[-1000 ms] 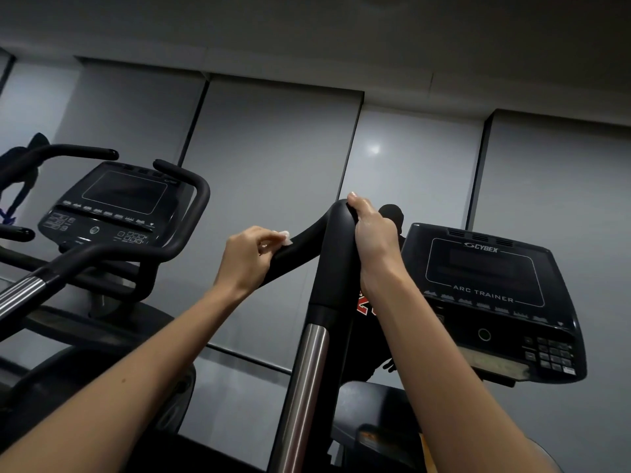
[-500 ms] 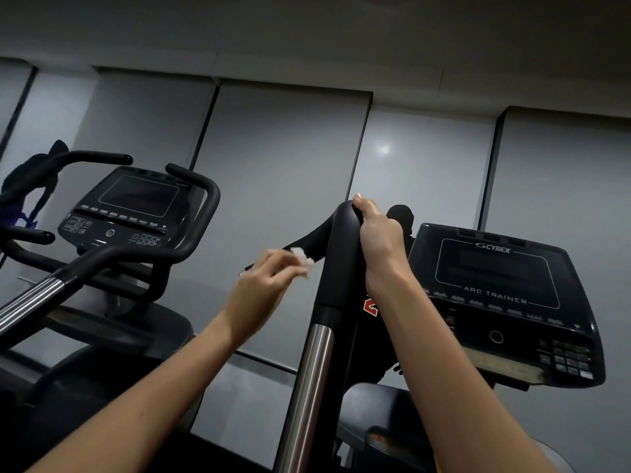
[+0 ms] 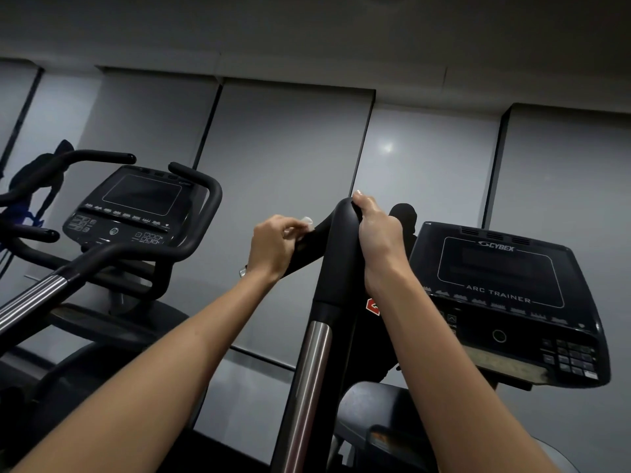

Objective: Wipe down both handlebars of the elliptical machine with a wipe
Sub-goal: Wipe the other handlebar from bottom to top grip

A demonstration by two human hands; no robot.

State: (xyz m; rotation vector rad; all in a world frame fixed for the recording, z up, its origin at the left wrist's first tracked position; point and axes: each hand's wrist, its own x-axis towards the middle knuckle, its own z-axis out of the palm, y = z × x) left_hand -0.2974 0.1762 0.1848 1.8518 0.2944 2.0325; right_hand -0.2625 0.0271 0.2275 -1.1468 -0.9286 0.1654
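Dim in here, grey all over. A soft glare spot (image 3: 386,147) sits on the wall panel (image 3: 430,186) up-left of the console (image 3: 505,285); far left of it the panel seams (image 3: 206,131) lean, lens-bent. Detail slightly smeared.

We can read two texts, both in pale letters on the black console (image 3: 505,295) at the right. "CYBEX", with a swirl logo before it, stands along the top edge of its dark screen frame. "ARC TRAINER" breaks the frame's bottom edge. The keypad (image 3: 573,361) in that console's lower right corner bears marks too small for us to read. A red sign (image 3: 373,306) with a white mark shows beside the handlebar (image 3: 336,254), partly hidden. On the second console (image 3: 136,206), at the left, we make out only tiny unreadable symbols.
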